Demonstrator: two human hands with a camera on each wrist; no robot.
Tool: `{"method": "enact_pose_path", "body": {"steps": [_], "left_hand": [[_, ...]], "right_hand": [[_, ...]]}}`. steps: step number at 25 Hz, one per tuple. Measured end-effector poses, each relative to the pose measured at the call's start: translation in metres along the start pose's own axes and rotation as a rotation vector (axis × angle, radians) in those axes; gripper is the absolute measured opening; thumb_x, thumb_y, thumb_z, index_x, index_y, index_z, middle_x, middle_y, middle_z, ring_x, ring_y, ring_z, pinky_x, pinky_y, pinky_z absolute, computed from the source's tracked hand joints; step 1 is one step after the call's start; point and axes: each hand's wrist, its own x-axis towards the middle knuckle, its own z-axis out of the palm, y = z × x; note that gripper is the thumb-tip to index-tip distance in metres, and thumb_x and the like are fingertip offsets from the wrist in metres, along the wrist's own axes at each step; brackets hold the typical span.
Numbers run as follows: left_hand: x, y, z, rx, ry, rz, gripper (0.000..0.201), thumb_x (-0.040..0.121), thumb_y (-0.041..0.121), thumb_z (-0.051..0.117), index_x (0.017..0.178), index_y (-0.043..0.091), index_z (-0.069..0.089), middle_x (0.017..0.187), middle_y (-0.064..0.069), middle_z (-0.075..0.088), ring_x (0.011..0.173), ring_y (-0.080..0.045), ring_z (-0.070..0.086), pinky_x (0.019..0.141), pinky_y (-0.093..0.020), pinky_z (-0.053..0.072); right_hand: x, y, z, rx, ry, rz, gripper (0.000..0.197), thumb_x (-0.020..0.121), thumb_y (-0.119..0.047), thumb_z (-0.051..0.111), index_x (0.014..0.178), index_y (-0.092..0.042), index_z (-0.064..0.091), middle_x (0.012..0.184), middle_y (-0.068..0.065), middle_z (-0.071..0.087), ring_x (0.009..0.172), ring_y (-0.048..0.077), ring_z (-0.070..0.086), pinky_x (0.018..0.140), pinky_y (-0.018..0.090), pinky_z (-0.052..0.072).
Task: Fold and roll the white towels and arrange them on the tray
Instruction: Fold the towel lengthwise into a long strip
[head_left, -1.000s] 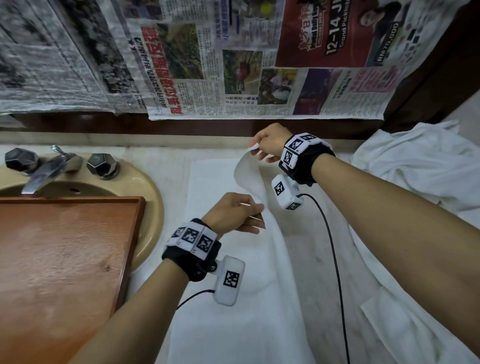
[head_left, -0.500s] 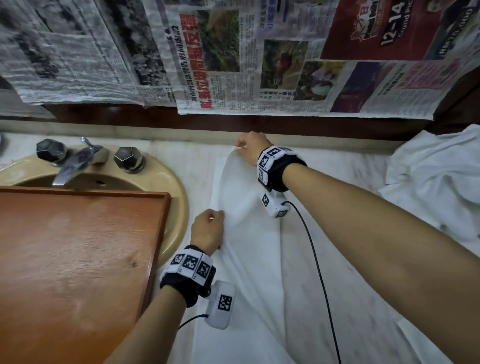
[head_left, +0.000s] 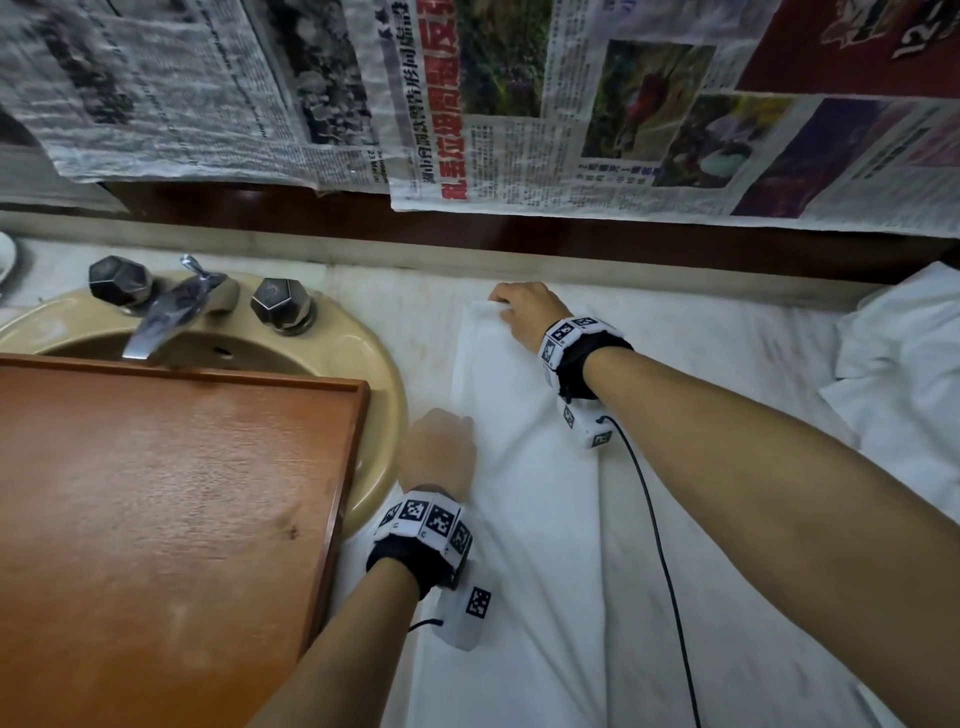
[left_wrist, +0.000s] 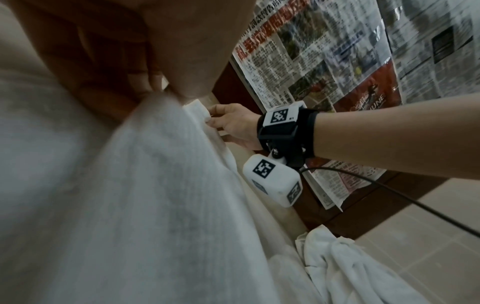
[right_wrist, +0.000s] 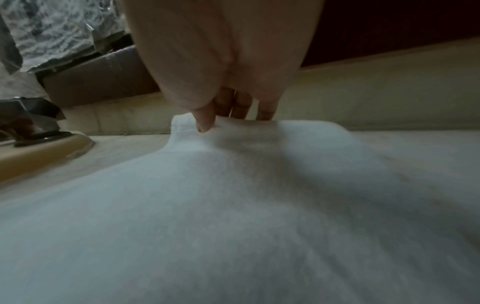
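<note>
A long white towel (head_left: 524, 467) lies folded lengthwise on the pale counter, running from the back wall toward me. My right hand (head_left: 519, 312) pinches its far corner, thumb on top and fingers behind, as the right wrist view shows at the towel's edge (right_wrist: 233, 131). My left hand (head_left: 441, 447) grips the towel's left edge about halfway along; the left wrist view shows the cloth (left_wrist: 145, 185) bunched under curled fingers. The wooden tray (head_left: 171, 509) sits over the sink at the left, with nothing on it.
A beige sink (head_left: 384, 395) with a chrome tap (head_left: 166, 317) and two dark knobs lies under the tray. A heap of crumpled white towels (head_left: 904, 384) sits at the right. Newspaper (head_left: 519, 104) covers the wall behind. A black cable (head_left: 654, 545) trails from my right wrist.
Both hands carried the lifted towel edge leftward and down; it now lies flat on the counter, folded over. The view has shifted left, showing more of the tray and sink.
</note>
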Motion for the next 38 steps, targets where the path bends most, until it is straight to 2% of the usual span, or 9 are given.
{"method": "enact_pose_path", "body": {"steps": [13, 15, 18, 22, 26, 30, 33, 36, 38], "left_hand": [[-0.005, -0.004, -0.002, -0.027, 0.073, -0.038, 0.019, 0.095, 0.022, 0.051, 0.089, 0.007, 0.060, 0.074, 0.000, 0.059, 0.079, -0.019, 0.044, 0.070, -0.026, 0.032], [-0.003, -0.002, -0.003, 0.011, 0.052, -0.063, 0.020, 0.094, 0.022, 0.052, 0.089, 0.006, 0.063, 0.082, -0.005, 0.064, 0.081, -0.018, 0.043, 0.073, -0.026, 0.034], [0.005, 0.003, -0.007, 0.056, -0.002, -0.137, 0.019, 0.089, 0.024, 0.056, 0.085, 0.009, 0.067, 0.087, -0.005, 0.065, 0.080, -0.022, 0.053, 0.071, -0.026, 0.040], [0.009, 0.009, -0.011, 0.099, -0.059, -0.165, 0.025, 0.083, 0.023, 0.060, 0.078, 0.001, 0.068, 0.082, -0.011, 0.068, 0.073, -0.031, 0.060, 0.067, -0.032, 0.050], [0.013, 0.010, -0.009, 0.088, -0.076, -0.224, 0.026, 0.080, 0.025, 0.063, 0.080, -0.001, 0.068, 0.084, -0.015, 0.069, 0.069, -0.031, 0.061, 0.059, -0.029, 0.047], [0.019, 0.007, -0.008, 0.081, -0.092, -0.266, 0.028, 0.072, 0.028, 0.063, 0.077, 0.001, 0.068, 0.077, -0.016, 0.070, 0.064, -0.033, 0.067, 0.060, -0.037, 0.060], [0.017, 0.009, -0.009, 0.073, -0.095, -0.263, 0.028, 0.073, 0.026, 0.062, 0.077, -0.002, 0.067, 0.073, -0.017, 0.070, 0.061, -0.034, 0.069, 0.062, -0.050, 0.060], [0.016, 0.013, -0.012, 0.079, -0.105, -0.256, 0.023, 0.074, 0.020, 0.062, 0.076, -0.003, 0.063, 0.075, -0.014, 0.070, 0.060, -0.029, 0.067, 0.063, -0.038, 0.057], [0.012, 0.013, -0.016, 0.099, -0.116, -0.218, 0.019, 0.075, 0.020, 0.063, 0.079, 0.001, 0.061, 0.078, -0.011, 0.068, 0.060, -0.025, 0.060, 0.060, -0.030, 0.050]], "right_hand": [[0.013, -0.004, -0.002, -0.253, -0.042, -0.050, 0.026, 0.097, -0.022, 0.051, 0.119, -0.008, 0.052, 0.113, 0.014, 0.062, 0.101, 0.033, 0.056, 0.071, 0.034, 0.042], [0.011, -0.011, -0.001, -0.275, -0.048, -0.025, 0.036, 0.097, -0.028, 0.050, 0.128, -0.010, 0.046, 0.127, 0.013, 0.056, 0.115, 0.031, 0.051, 0.082, 0.038, 0.044], [-0.024, -0.012, 0.009, -0.298, -0.059, -0.169, 0.060, 0.100, -0.041, 0.041, 0.151, -0.017, 0.021, 0.159, 0.004, 0.018, 0.147, 0.022, 0.014, 0.116, 0.053, 0.017], [-0.083, 0.021, 0.032, -0.430, -0.367, -0.650, 0.063, 0.101, -0.056, 0.014, 0.153, -0.028, -0.009, 0.160, -0.010, -0.018, 0.146, 0.008, -0.019, 0.116, 0.045, -0.017], [-0.053, 0.034, 0.015, -0.414, -0.274, -0.326, 0.067, 0.101, -0.055, 0.014, 0.154, -0.022, -0.009, 0.159, -0.005, -0.021, 0.146, 0.013, -0.019, 0.117, 0.053, -0.010], [-0.079, 0.038, 0.030, -0.456, -0.367, -0.558, 0.063, 0.101, -0.056, 0.011, 0.152, -0.029, -0.014, 0.158, -0.008, -0.024, 0.145, 0.010, -0.023, 0.115, 0.049, -0.019], [-0.093, 0.049, 0.025, -0.378, -0.220, -0.148, 0.066, 0.100, -0.055, 0.014, 0.152, -0.026, -0.014, 0.158, -0.003, -0.026, 0.145, 0.014, -0.023, 0.115, 0.059, -0.011], [-0.130, 0.049, 0.040, -0.404, -0.260, -0.370, 0.068, 0.100, -0.056, 0.015, 0.152, -0.024, -0.014, 0.158, -0.004, -0.026, 0.145, 0.013, -0.023, 0.113, 0.053, -0.019], [-0.151, 0.053, 0.040, -0.370, -0.280, -0.231, 0.067, 0.101, -0.054, 0.017, 0.152, -0.023, -0.014, 0.158, -0.005, -0.025, 0.145, 0.011, -0.023, 0.112, 0.053, -0.018]]}}
